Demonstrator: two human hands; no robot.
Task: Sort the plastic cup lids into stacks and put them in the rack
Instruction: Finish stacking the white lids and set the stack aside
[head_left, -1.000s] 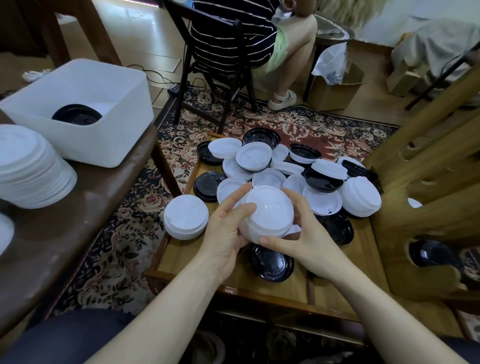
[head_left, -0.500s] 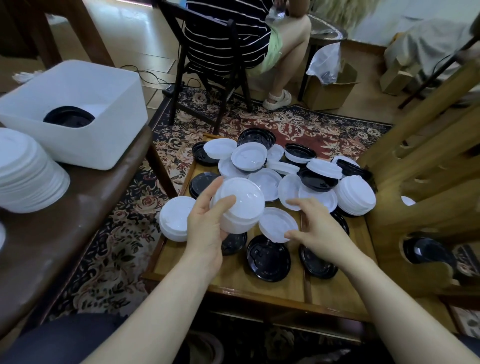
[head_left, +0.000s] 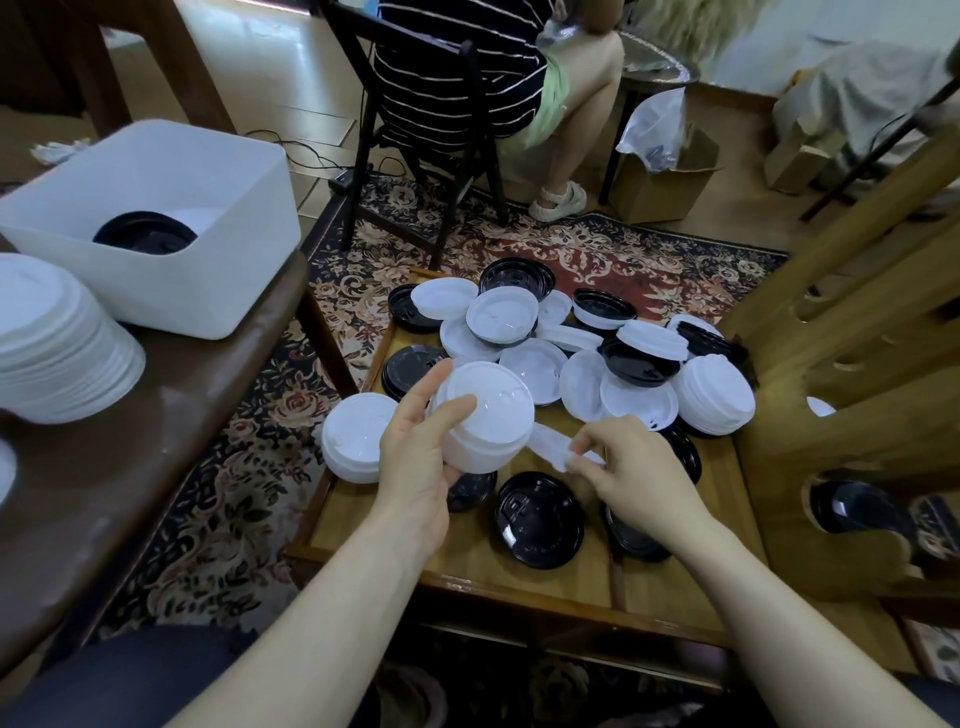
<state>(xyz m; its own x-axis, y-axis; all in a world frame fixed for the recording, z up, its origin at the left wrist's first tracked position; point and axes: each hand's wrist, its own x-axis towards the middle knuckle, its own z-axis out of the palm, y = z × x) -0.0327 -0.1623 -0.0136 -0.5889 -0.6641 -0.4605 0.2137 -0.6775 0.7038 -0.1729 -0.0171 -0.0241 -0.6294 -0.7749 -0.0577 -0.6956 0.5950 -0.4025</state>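
My left hand (head_left: 415, 457) grips a stack of white lids (head_left: 485, 415) above the low wooden table (head_left: 519, 577). Just to its right, my right hand (head_left: 631, 467) pinches a single white lid (head_left: 550, 447) by its edge, tilted up off the table. Several loose white and black lids (head_left: 535, 332) lie piled at the table's far side. One white stack (head_left: 356, 436) sits at the table's left edge, another white stack (head_left: 719, 395) at the right. Black lids (head_left: 540, 519) lie flat near my hands.
A white bin (head_left: 249, 208) holding black lids stands on a dark brown table (head_left: 130, 493) at the left, beside a tall white lid stack (head_left: 57, 343). A wooden rack (head_left: 852, 364) with a black lid in it rises at the right. A person sits on a chair (head_left: 431, 130) beyond.
My right hand let go of the stack, reached down to the table and lifted a single white lid. My left hand kept the stack and shifted it a little left.
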